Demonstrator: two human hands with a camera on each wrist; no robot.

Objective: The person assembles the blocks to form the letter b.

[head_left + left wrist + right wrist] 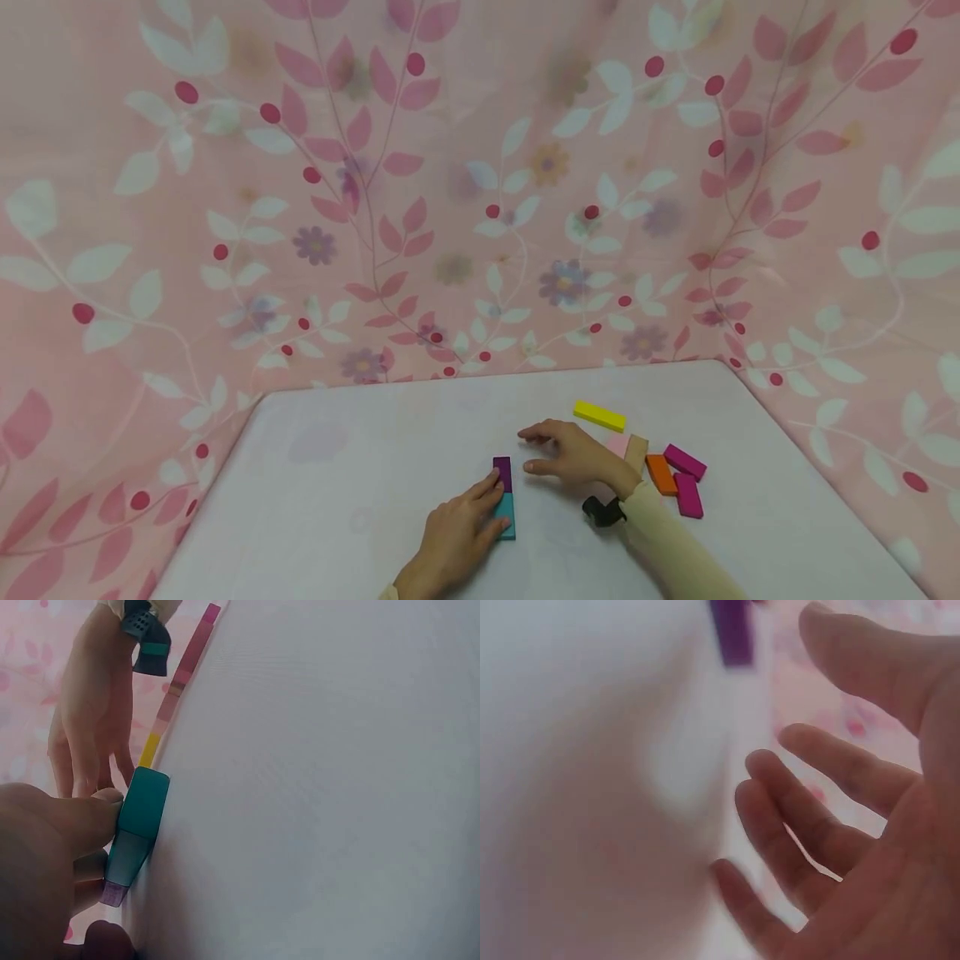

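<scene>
A purple block [505, 473] and a teal block [507, 507] lie end to end on the white table, the purple one farther away. My left hand [459, 530] rests on their left side, its fingers touching the purple block and its thumb at the teal one. In the left wrist view, the teal block [145, 801] shows large beside the thumb. My right hand [576, 457] hovers just right of the pair with its fingers spread and nothing held. The purple block [733, 634] appears beyond the right thumb in the right wrist view.
Right of my right hand lie a pink block [617, 444], a tan block [636, 452], an orange block [662, 475] and two magenta ones [688, 495]. A yellow block [599, 416] sits farther back. Pink floral cloth [480, 250] hangs behind the white table [315, 500].
</scene>
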